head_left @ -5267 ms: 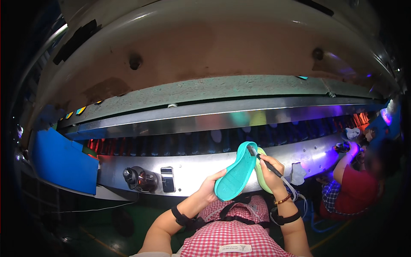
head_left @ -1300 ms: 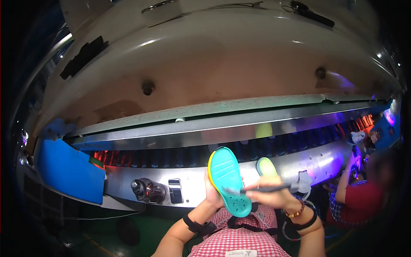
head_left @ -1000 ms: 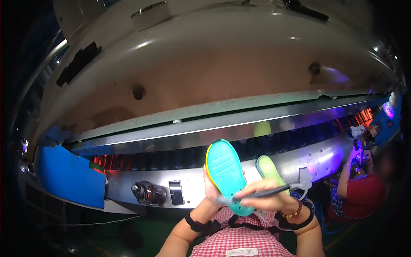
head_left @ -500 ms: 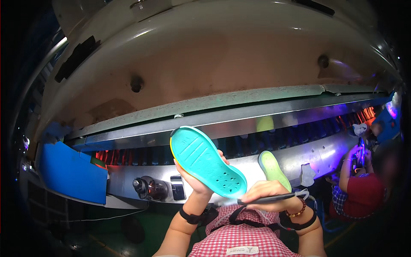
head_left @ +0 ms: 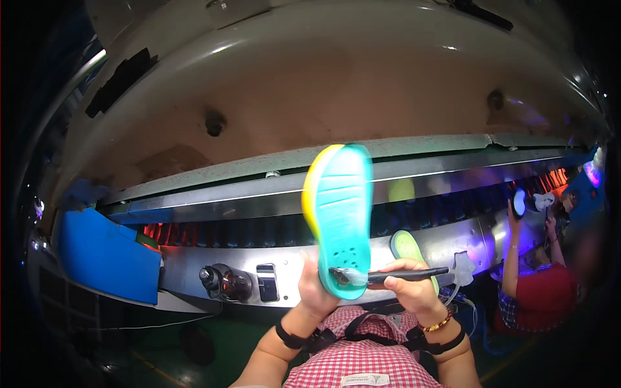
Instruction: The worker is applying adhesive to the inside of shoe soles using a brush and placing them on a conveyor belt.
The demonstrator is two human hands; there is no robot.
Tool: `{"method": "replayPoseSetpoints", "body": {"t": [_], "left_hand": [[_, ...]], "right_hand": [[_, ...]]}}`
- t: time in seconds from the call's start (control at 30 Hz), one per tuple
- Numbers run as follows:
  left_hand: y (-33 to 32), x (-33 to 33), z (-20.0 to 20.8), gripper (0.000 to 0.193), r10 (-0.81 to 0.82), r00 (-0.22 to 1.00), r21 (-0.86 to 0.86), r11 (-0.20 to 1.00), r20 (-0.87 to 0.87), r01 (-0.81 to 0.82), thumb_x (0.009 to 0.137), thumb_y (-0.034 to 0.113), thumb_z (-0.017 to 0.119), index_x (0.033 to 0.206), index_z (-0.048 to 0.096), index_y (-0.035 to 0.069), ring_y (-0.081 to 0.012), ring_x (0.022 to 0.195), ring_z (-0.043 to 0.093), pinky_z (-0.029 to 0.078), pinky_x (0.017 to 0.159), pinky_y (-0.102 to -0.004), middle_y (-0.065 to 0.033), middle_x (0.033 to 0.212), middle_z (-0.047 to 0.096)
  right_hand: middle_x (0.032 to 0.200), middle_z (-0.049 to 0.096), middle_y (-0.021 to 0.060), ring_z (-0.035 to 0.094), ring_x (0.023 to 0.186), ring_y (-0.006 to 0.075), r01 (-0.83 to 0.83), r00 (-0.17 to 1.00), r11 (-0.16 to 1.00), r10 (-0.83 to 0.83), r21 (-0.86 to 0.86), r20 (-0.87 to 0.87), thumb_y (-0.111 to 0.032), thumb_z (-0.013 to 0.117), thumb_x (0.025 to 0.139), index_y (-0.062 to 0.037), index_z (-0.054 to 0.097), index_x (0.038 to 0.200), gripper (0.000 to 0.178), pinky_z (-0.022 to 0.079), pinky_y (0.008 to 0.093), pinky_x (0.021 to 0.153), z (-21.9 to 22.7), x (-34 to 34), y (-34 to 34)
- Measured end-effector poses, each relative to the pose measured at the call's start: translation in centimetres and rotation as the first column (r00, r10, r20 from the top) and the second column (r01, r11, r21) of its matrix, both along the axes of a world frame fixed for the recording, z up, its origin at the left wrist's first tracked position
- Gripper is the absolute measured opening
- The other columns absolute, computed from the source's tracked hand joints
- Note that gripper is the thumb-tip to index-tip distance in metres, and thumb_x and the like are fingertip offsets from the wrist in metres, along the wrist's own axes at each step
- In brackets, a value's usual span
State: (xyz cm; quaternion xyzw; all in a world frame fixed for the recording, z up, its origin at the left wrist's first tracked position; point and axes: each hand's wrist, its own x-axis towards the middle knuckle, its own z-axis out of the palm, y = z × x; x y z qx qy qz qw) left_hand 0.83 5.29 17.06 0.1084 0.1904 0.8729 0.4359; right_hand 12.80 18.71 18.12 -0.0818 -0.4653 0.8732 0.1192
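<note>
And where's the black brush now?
In the head view, below and right of centre: the right hand holds the black brush, its tip over the lower end of the teal sole.

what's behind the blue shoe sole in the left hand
On either side of the shoe sole, a metal rail and a dark conveyor show behind it. The stretches directly behind are covered, as are any left hand fingers there.
</note>
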Motion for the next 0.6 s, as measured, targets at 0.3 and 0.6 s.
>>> {"method": "replayPoseSetpoints", "body": {"t": [0.3, 0.6], "left_hand": [[-0.6, -2.9, -1.4, 0.049, -0.271, 0.94, -0.046, 0.963, -0.206, 0.267, 0.085, 0.028, 0.05, 0.122, 0.04, -0.003, -0.0187, 0.094, 0.058, 0.047, 0.082, -0.0294, -0.0136, 0.109, 0.056], [-0.5, -3.7, 0.9, 0.051, -0.672, 0.73, -0.361, 0.716, -0.124, 0.598, 0.087, 0.023, 0.051, 0.13, 0.037, -0.001, -0.0165, 0.101, 0.055, 0.044, 0.087, -0.0289, -0.0127, 0.116, 0.053]], "right_hand": [[0.092, 0.066, 0.0117, 0.064, 0.085, 0.0198, -0.07, 0.97, 0.684, 0.215, 0.726, -0.109, -0.002, 0.068, 0.073, 0.0001, 0.064, 0.094, 0.021, 0.05, 0.0281, 0.078, 3.6, 0.8, 1.8], [0.092, 0.066, 0.0135, 0.063, 0.089, 0.0252, -0.176, 0.88, 0.515, 0.464, 0.839, -0.1, 0.0, 0.067, 0.072, -0.0001, 0.064, 0.093, 0.022, 0.05, 0.0322, 0.08, 4.4, 0.6, 4.1]]}}
